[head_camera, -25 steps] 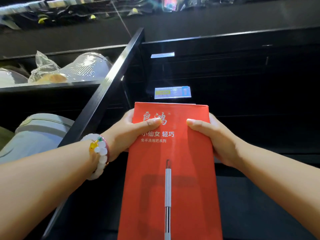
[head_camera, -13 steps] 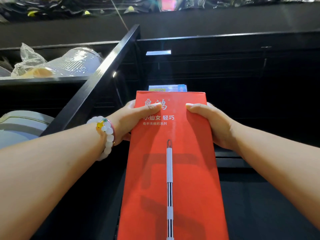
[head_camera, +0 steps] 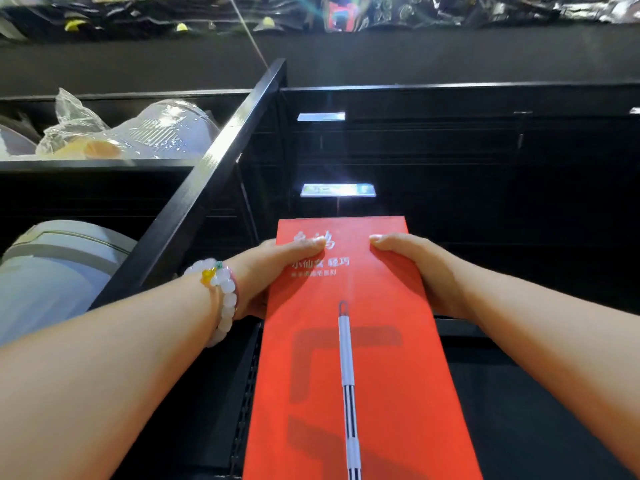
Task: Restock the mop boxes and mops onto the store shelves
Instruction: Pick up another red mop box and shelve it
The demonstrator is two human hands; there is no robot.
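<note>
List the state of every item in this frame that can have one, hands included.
Red mop box: closed, held long end forward toward the dark shelf, gripped on both sides.
Left hand: grips the box's left edge, thumb across the top face.
Right hand: grips the right edge, thumb on top.
Grey bin: lid on, on the lower left shelf.
Plastic-wrapped goods: wrapped, on the upper left shelf.
Shelf price tag: mounted, glare hides its print.

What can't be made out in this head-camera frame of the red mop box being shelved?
- Long red cardboard mop box: near end cut off by the bottom edge.
- Left hand and right hand: fingers hidden behind the box.
- Shiny shelf price label: print lost to glare.
- Plastic-wrapped item: contents unclear through wrap.
</note>
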